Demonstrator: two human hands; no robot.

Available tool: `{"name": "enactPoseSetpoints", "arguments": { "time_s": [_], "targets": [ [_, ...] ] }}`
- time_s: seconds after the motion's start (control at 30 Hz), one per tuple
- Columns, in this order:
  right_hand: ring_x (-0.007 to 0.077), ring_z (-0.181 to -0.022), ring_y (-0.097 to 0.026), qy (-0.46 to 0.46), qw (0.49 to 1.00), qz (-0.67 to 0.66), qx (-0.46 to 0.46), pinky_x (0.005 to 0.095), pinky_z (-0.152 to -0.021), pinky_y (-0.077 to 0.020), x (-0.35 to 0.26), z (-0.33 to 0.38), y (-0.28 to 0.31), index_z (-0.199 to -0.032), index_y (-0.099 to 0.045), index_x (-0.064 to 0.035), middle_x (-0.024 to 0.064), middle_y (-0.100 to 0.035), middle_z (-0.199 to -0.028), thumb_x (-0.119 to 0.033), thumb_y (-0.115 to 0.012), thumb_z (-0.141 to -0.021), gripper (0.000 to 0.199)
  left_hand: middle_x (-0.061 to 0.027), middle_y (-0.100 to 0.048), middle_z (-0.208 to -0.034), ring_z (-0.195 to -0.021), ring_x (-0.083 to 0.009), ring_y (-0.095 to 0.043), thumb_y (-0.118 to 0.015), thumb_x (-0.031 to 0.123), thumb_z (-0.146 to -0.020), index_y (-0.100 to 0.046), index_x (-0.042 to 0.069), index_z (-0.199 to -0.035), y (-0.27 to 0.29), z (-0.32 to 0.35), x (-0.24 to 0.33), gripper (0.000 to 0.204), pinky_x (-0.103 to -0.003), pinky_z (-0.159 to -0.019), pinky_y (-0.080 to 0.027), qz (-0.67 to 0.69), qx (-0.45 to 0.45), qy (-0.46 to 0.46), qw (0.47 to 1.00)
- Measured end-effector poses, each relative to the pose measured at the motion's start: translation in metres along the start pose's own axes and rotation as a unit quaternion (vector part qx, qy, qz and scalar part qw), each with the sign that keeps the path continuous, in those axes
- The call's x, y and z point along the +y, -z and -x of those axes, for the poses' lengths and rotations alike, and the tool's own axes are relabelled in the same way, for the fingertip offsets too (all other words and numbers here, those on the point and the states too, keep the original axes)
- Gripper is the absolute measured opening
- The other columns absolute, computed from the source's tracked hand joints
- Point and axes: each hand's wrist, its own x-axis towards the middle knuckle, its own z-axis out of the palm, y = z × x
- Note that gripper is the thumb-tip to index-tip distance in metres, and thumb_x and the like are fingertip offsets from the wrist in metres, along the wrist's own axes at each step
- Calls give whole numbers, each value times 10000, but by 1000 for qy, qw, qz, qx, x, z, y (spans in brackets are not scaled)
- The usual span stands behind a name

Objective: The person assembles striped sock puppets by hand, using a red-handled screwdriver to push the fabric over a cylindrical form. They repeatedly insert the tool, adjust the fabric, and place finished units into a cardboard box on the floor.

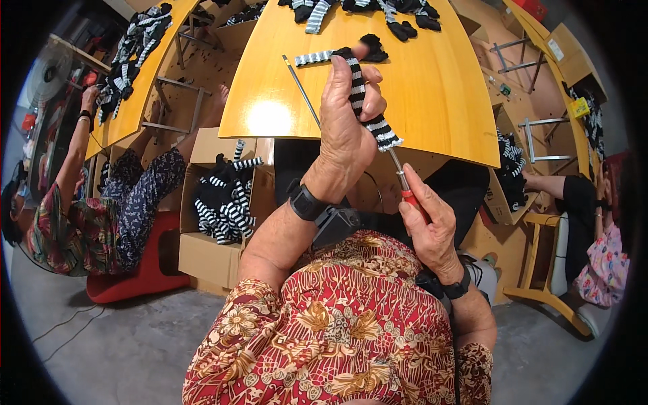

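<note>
My left hand (347, 115) is raised over the near edge of the yellow table, its fingers closed round a black-and-white striped knitted tube, which looks like a sock (356, 84). The sock's white-edged open end hangs down toward my right hand (432, 219). That hand grips a red-handled tool (409, 196), and its metal shaft runs up to the sock's open end; whether it goes inside is hard to see. Beyond my left fingers lie a grey-striped knit piece (314, 59) and a black one (375, 48). A thin metal rod (300, 84) slants behind my left hand; what holds it is hidden.
More striped knits (364, 8) lie at the table's (432, 94) far edge. A cardboard box (209, 253) of striped knits stands left of me, another box (503, 196) right. Co-workers sit at both sides, one on a red chair (145, 270), one near a wooden chair (540, 297).
</note>
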Motion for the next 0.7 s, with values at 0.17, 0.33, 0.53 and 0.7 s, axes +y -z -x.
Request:
{"name": "enactPoseSetpoints", "arguments": {
  "time_s": [0.17,0.33,0.53,0.7],
  "targets": [
    [181,-758,-564,-46,998,-46,13,267,-716,-468,-2,3,-6,-1348,-509,14,132,-585,-885,20,-585,-857,496,23,-563,-763,-470,-16,-284,-419,408,-1022,-477,49,-1264,-10,6,-1,438,-172,-444,-240,-34,0,-13,999],
    [190,-776,-583,-13,999,-43,31,277,-721,-475,-2,-3,-9,-1338,-507,36,135,-599,-902,36,-594,-848,498,44,-495,-685,-463,-6,-284,-417,399,-1022,-439,36,-1311,-23,10,-1,465,-165,-433,-240,-43,-34,-18,998],
    [219,-782,-609,31,998,-22,49,290,-730,-489,-4,-16,-6,-1264,-539,57,142,-615,-899,39,-614,-834,437,36,-467,-616,-455,-20,-357,-475,416,-1000,-428,20,-1316,-34,31,-10,509,-165,-422,-280,-95,-34,29,994],
    [208,-790,-632,39,998,5,41,290,-724,-513,-3,-28,-4,-1284,-522,41,133,-627,-926,-13,-655,-831,475,31,-475,-649,-459,-34,-302,-397,395,-1030,-439,26,-1293,-26,26,-5,455,-174,-449,-270,-67,32,53,996]
  ]
}}
